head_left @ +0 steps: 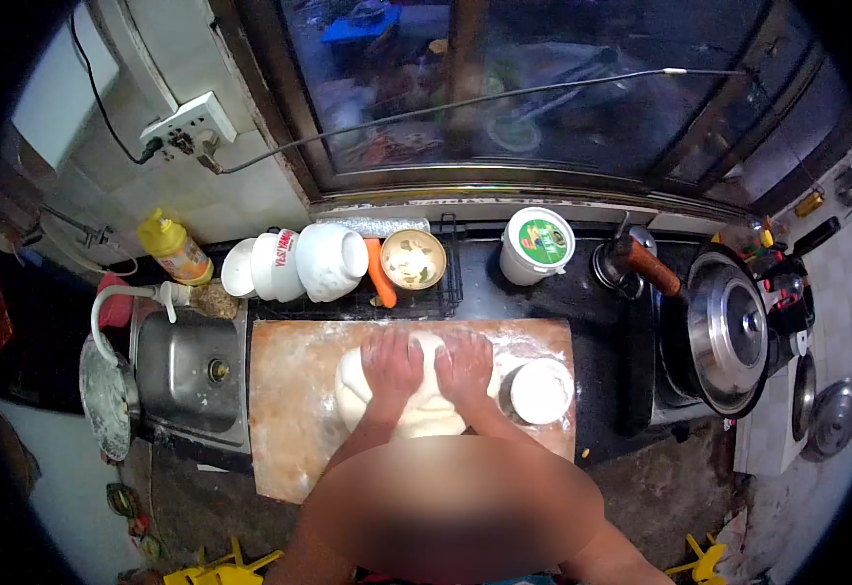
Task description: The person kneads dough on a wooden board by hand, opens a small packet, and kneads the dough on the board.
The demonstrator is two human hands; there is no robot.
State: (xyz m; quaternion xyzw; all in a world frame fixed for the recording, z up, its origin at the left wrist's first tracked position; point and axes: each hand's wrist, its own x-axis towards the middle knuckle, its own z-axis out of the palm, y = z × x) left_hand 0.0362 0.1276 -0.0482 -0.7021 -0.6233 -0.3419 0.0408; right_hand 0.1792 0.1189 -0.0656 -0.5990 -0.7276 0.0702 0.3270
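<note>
A large pale lump of dough [430,419] lies on a floured wooden board [284,409]. My left hand [393,367] presses into the top of the dough, its fingers curled down over the far side. Beside it, my right hand [466,369] bears on the dough in the same way, fingers bent into it. A small gap with dough showing separates the two hands. To the right of my right hand stands a round container of white flour [542,391], at the board's right side. Some fingertips are sunk in the dough and hard to see.
Left of the board is a steel sink [187,366] with a faucet [118,292]. Behind stand stacked white bowls [333,261], a patterned bowl [413,259] and a lidded white tub [537,249]. A lidded pan [728,327] sits on the stove at right.
</note>
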